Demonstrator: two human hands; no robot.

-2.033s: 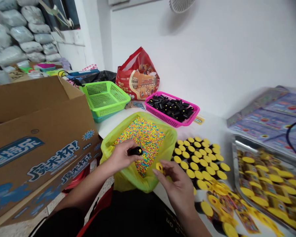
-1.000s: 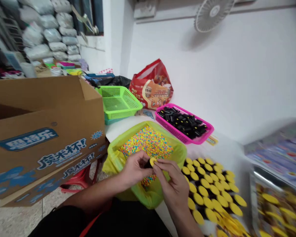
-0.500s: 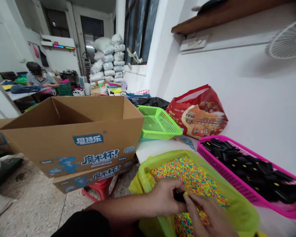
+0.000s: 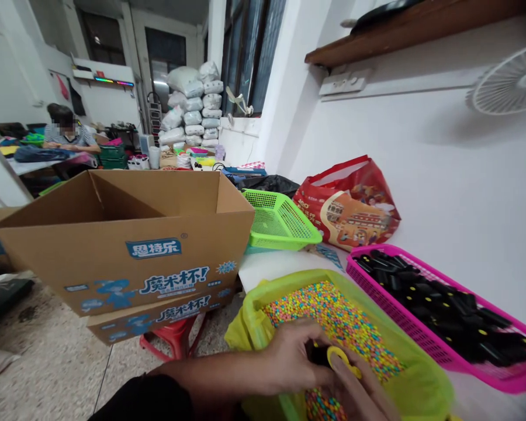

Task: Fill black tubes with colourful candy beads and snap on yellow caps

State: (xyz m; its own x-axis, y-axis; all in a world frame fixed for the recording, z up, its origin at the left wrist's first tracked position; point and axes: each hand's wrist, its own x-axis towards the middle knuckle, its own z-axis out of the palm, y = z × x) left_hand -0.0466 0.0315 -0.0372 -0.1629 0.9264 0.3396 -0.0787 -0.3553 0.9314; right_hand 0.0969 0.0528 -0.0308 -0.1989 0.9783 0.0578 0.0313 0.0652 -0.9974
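Note:
My left hand (image 4: 291, 355) is closed around a small black container (image 4: 319, 354), over a yellow-lined basket (image 4: 429, 374). A yellow round cap-like piece (image 4: 338, 354) sits at the container's right end, pinched by my right hand (image 4: 363, 389); whether it is joined to the container I cannot tell. Small multicoloured candy-like beads (image 4: 333, 304) fill much of the basket beneath both hands. Beside it, a pink basket (image 4: 394, 310) contains many black pieces (image 4: 438, 298), several with yellow spots.
To the left, an open cardboard box (image 4: 158, 251) rests on another box above a red stool (image 4: 170, 339). Behind the beads are a green basket (image 4: 284, 225) and a red bag (image 4: 350, 204). A person (image 4: 65, 134) sits at a far table; a fan (image 4: 512, 82) is at upper right.
The yellow round piece now shows plainly at the end of the black container, where my fingers mostly covered it before. My right hand has tilted and shifted slightly down. The view has moved a little.

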